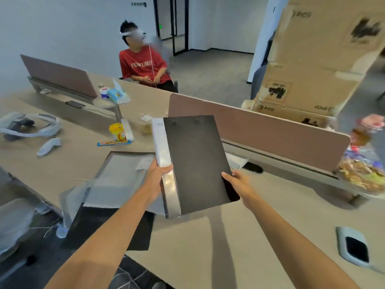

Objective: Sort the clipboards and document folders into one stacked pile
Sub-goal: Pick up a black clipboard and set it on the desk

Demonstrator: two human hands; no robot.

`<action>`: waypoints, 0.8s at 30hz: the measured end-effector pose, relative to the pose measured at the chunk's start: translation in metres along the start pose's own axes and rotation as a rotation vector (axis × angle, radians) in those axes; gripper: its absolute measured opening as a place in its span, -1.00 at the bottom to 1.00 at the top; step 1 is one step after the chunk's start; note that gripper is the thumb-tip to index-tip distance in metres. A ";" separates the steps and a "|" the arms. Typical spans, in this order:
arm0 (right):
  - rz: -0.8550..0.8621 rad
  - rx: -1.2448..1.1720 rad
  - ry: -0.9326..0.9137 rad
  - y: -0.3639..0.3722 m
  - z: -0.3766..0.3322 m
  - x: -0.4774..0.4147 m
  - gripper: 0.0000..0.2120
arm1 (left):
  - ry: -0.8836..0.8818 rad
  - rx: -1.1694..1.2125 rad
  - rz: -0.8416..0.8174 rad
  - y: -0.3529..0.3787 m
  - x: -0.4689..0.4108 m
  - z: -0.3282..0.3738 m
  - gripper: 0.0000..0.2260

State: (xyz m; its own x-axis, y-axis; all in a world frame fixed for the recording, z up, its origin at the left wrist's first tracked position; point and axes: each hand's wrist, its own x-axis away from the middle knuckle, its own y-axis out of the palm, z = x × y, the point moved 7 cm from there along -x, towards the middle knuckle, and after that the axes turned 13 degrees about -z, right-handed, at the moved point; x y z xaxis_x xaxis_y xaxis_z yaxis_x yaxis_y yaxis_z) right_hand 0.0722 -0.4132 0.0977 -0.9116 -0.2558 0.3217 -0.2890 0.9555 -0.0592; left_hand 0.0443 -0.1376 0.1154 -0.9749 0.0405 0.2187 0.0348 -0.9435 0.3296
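I hold a black clipboard [195, 161] up above the desk, its back toward me, with a grey document folder [164, 155] stacked behind it and showing along its left side. My left hand [158, 174] grips the folder's left edge. My right hand [237, 182] pinches the clipboard's lower right corner. Below them, to the left, a grey translucent folder [118, 176] lies flat on the desk on top of a black folder [108, 228] that overhangs the desk's front edge.
A pink-brown divider panel [260, 130] runs behind the held items. A VR headset [27, 126], a controller [49, 146], a yellow cup [117, 132] and snack packets lie at the left. A seated person in a red shirt [143, 65] is behind. Cardboard boxes [312, 59] stand at the right.
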 end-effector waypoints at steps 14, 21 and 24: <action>0.607 -0.047 0.355 -0.102 0.137 0.074 -0.79 | -0.366 -0.643 -0.435 0.114 -0.086 -0.150 -0.45; 0.737 -0.004 0.452 -0.110 0.177 0.128 -0.67 | -0.415 -0.942 -0.664 0.132 -0.095 -0.244 -0.49; 0.693 0.126 0.486 -0.116 0.183 0.134 -0.73 | -0.456 -1.075 -0.695 0.120 -0.102 -0.282 -0.39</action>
State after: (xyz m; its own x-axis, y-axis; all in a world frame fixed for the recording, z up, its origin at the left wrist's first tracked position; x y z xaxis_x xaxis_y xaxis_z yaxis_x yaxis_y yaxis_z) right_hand -0.0702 -0.5852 -0.0256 -0.6762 0.4990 0.5420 0.2304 0.8420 -0.4877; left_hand 0.0856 -0.3477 -0.1259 -0.5547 0.5159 0.6528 -0.8216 -0.4633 -0.3321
